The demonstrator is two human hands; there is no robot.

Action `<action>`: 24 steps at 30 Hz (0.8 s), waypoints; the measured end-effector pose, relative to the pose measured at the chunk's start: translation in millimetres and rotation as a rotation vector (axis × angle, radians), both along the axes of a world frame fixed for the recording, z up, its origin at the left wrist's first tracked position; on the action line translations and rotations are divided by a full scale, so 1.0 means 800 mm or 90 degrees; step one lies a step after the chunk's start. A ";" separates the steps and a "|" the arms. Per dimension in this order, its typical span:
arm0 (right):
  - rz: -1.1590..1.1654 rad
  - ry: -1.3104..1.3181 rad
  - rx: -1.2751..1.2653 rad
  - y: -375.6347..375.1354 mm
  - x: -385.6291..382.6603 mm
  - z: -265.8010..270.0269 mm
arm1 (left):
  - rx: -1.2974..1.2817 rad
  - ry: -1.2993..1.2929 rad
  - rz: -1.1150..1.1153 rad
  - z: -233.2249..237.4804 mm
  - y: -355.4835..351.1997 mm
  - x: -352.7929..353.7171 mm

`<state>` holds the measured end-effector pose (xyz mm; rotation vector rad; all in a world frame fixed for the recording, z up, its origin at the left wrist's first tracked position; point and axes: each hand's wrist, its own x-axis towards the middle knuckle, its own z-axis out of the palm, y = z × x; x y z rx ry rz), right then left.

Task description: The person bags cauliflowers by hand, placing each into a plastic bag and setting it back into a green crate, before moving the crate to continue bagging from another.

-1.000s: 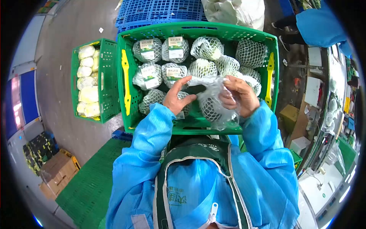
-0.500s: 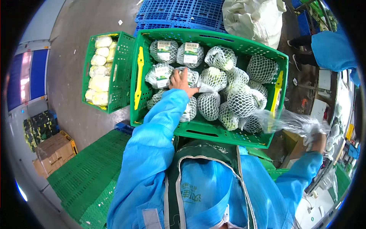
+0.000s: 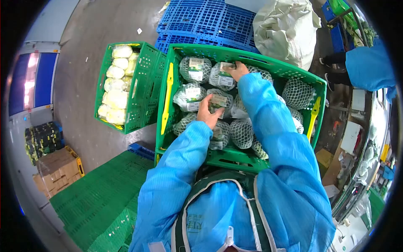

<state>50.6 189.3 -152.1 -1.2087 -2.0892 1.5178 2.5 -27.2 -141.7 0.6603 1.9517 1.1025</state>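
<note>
The middle pack (image 3: 219, 100), a labelled wrapped cabbage, lies mid-crate, with the left hand (image 3: 208, 113) curled around its near-left edge. The right hand (image 3: 237, 69) rests on the far pack (image 3: 224, 77); I cannot tell whether it grips. The step looks like arranging packs in the crate (image 3: 228, 158), and shifting either calls for a firmer hold. Netted cabbages (image 3: 298, 93) lie to the right.

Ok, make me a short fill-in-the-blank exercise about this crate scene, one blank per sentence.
1. The big crate holding the netted produce is ___ in colour.
2. Its side handles are ___.
3. The hand touching a labelled pack in the far row is the person's ___ one.
4. The pallet behind the crate is ___.
Missing words: green; yellow; right; blue.
</note>
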 end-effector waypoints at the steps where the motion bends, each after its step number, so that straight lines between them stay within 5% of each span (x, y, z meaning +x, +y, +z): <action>1: -0.027 -0.043 0.108 -0.016 -0.007 -0.007 | 0.041 -0.116 0.062 -0.001 -0.005 -0.006; 3: -0.076 -0.127 0.334 -0.059 -0.009 -0.022 | 0.089 -0.325 0.175 0.003 0.001 -0.028; 5: 0.030 -0.145 0.476 -0.103 0.012 0.022 | 0.057 -0.533 0.287 0.035 0.018 -0.048; 7: 0.143 0.098 0.120 -0.132 0.034 0.040 | -0.006 -0.497 0.237 0.033 0.031 -0.061; 10: -0.071 0.137 -0.128 -0.139 0.040 0.016 | -0.091 -0.388 0.118 0.013 0.051 -0.072; 11: -0.202 0.182 -0.071 -0.122 0.036 0.008 | -0.092 -0.318 0.076 -0.013 0.057 -0.077; 12: -0.225 0.074 0.182 -0.098 0.030 0.019 | -0.097 -0.249 0.035 -0.035 0.058 -0.079; 14: -0.183 0.011 0.271 -0.053 0.023 0.003 | -0.085 -0.154 -0.003 -0.037 0.057 -0.073; 17: 0.023 -0.302 0.389 -0.032 0.017 -0.014 | -0.024 -0.191 -0.006 -0.026 0.066 -0.069; 24: -0.109 -0.008 0.306 -0.038 0.050 -0.027 | -0.014 0.140 -0.093 -0.054 0.119 -0.077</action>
